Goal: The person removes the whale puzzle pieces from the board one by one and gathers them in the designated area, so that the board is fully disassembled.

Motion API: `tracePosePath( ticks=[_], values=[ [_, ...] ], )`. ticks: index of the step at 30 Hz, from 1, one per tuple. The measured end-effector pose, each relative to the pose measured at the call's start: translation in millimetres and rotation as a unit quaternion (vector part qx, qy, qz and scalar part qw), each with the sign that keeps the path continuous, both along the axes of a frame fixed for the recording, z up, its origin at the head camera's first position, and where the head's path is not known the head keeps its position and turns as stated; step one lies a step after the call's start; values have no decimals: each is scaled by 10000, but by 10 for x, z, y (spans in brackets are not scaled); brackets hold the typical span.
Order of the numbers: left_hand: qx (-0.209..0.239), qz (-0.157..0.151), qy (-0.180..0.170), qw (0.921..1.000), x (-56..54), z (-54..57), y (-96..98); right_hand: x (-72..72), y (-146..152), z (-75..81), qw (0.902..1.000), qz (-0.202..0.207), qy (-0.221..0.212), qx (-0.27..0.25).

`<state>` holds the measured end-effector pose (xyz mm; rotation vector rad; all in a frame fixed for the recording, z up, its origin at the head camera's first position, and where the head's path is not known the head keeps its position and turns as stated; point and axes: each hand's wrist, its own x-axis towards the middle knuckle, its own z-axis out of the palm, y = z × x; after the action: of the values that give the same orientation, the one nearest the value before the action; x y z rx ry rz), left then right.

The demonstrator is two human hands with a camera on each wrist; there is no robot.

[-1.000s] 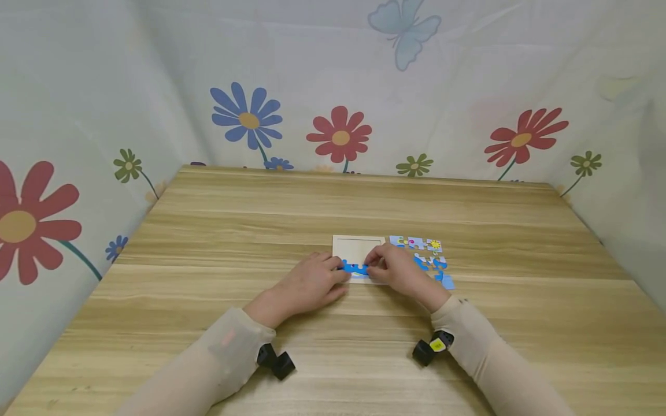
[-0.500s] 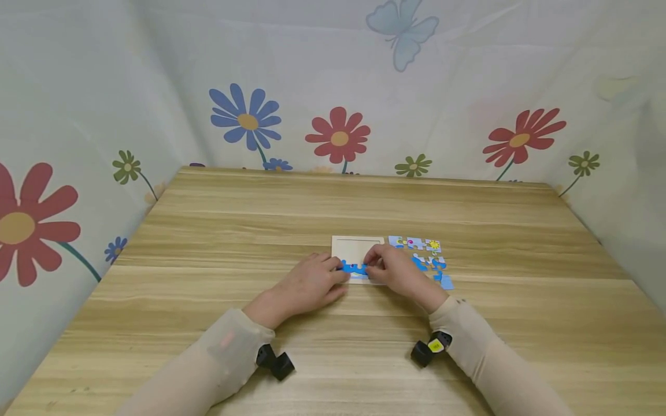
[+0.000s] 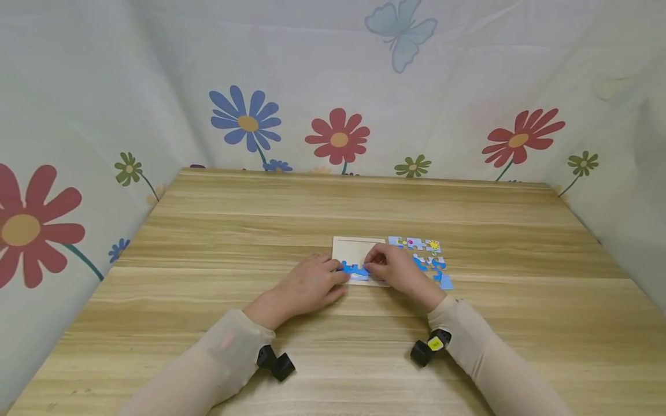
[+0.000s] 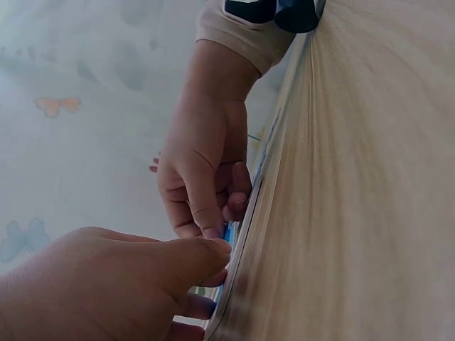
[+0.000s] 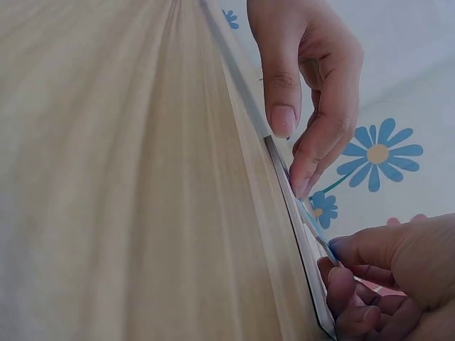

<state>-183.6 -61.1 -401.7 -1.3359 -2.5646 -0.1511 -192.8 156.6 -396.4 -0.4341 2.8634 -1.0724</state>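
A shallow wooden puzzle tray (image 3: 350, 247) lies flat between both hands in the head view. Blue jigsaw pieces (image 3: 356, 274) are fitted side by side along its near edge. My left hand (image 3: 312, 280) rests at the tray's near left corner, fingertips on the pieces, thumb by the border. My right hand (image 3: 399, 269) pinches a blue puzzle piece (image 5: 327, 245) between thumb and forefinger at the right end of the row. In the right wrist view that piece slants above the tray's edge. The right hand covers the tray's near right part.
Several loose jigsaw pieces (image 3: 434, 245), blue with a yellow sun on one, lie just right of the tray. The wood-grain table (image 3: 260, 214) runs back to a flowered cloth backdrop (image 3: 442, 104). Black wrist cameras (image 3: 276, 363) sit at both cuffs.
The right fingertips have shifted slightly away from the near edge, showing more of the pieces' pale lower part. The left hand stays in place.
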Motion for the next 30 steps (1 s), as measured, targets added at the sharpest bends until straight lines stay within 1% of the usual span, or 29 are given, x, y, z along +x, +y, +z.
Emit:
tracePosePath(
  ticks=[8,12,15,18,21,24,30],
  values=[
    [77,-63,52,9999,-6,2,4,-14,25,1,9991,-82,-150,-389],
    [58,-36,-29,10000,-5,3,4,-21,52,26,9980,-64,-234,-581],
    [20,7,-80,10000,-6,1,3,-22,91,64,9971,18,-293,-708],
    [5,-6,-12,10000,-9,4,3,-18,147,113,9971,33,-290,-700],
    [49,-43,45,10000,-12,-3,6,-8,217,157,9970,15,-305,-707],
    [111,-39,-8,9999,-11,-5,4,3,293,202,9970,19,-268,-723],
    [185,-33,49,9998,-16,-14,-2,34,452,289,9958,127,-232,-873]
  ],
)
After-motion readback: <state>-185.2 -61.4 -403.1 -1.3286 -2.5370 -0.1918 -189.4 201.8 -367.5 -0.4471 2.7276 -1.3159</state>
